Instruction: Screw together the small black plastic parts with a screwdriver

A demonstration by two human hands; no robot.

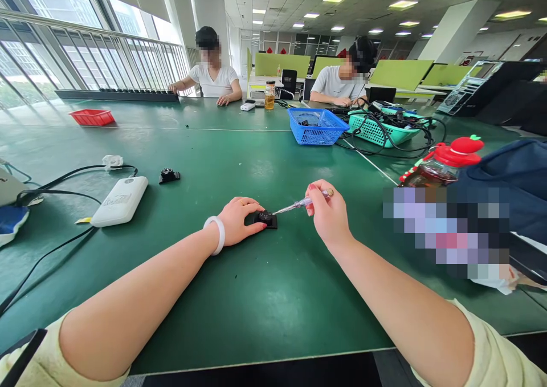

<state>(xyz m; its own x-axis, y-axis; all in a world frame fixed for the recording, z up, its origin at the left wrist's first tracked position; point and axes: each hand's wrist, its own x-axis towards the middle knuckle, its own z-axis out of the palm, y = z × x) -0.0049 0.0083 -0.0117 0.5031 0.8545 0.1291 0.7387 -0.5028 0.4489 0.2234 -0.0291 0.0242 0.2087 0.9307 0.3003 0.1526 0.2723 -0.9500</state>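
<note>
On the green table (pixel 265 296) lies a small black part (pixel 267 220) with a flat base and a raised middle; its exact kind I cannot make out. My left hand (pixel 238 220), with a pale bangle at the wrist, pinches it from the left between thumb and fingers. In my right hand (pixel 328 210) is a slim screwdriver (pixel 301 203) with a clear purplish handle, held nearly level. Its metal tip points left and meets or nearly meets the top right side of the part. A similar black part (pixel 169 175) sits farther off to the left.
At left are a white power bank (pixel 122 201) and black cables (pixel 55 249). A red tray (pixel 92 117), a blue basket (pixel 318 127) and a cable-filled green basket (pixel 380 131) stand farther back. A red-lidded bottle (pixel 444 162) and dark bag (pixel 513 182) are at right. Two people sit across.
</note>
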